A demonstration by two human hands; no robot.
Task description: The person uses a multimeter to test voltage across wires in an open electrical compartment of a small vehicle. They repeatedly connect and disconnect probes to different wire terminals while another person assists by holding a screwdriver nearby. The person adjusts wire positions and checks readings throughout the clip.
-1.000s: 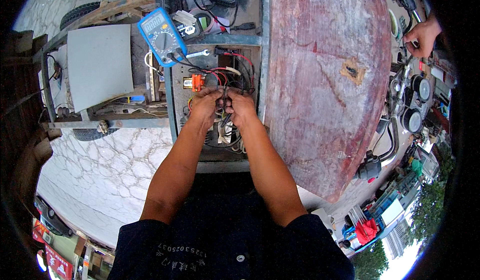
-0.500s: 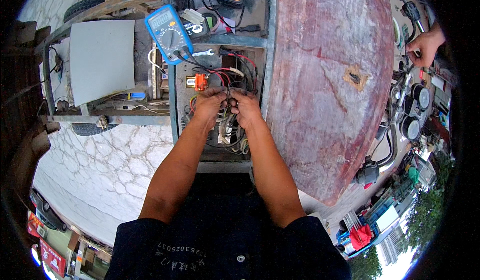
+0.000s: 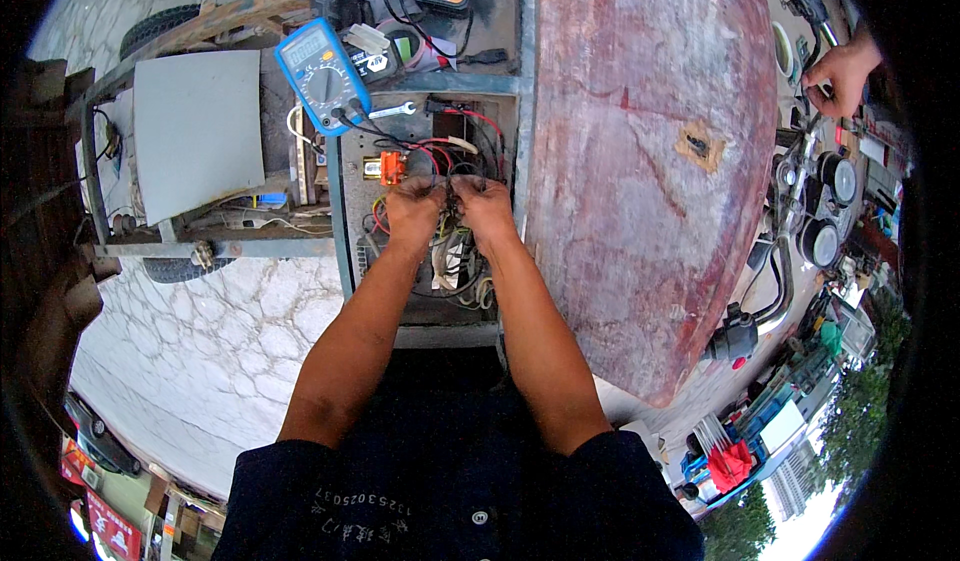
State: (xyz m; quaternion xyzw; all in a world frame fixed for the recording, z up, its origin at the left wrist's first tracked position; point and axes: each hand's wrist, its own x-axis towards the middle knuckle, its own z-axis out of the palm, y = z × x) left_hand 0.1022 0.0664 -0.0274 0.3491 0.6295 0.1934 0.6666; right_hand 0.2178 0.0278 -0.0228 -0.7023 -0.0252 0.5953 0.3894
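Both hands work close together over an open metal bay full of wires. The fingertips of my left hand point(image 3: 413, 209) are closed in a pinch on thin dark wires. Facing it, my right hand point(image 3: 485, 209) also pinches wires; the exact spot gripped is partly hidden by the fingers. Below and between the wrists hangs a tangle of pale and grey cables point(image 3: 458, 261). An orange electrical part point(image 3: 392, 168) with a metallic end sits just beyond my left hand. Red wires point(image 3: 440, 151) and black leads run behind the fingers.
A blue multimeter point(image 3: 323, 79) leans at the bay's far left corner, beside an open-ended wrench point(image 3: 393, 111). To the right lies a large worn reddish board point(image 3: 650, 181). Another person's hand point(image 3: 843, 79) is near a handlebar point(image 3: 815, 16). A grey panel point(image 3: 198, 136) rests on the frame at left.
The whole scene has shifted slightly left in view. My two hands stay pinched together at the wires with only slight finger movement. The other person's hand stays near the handlebar.
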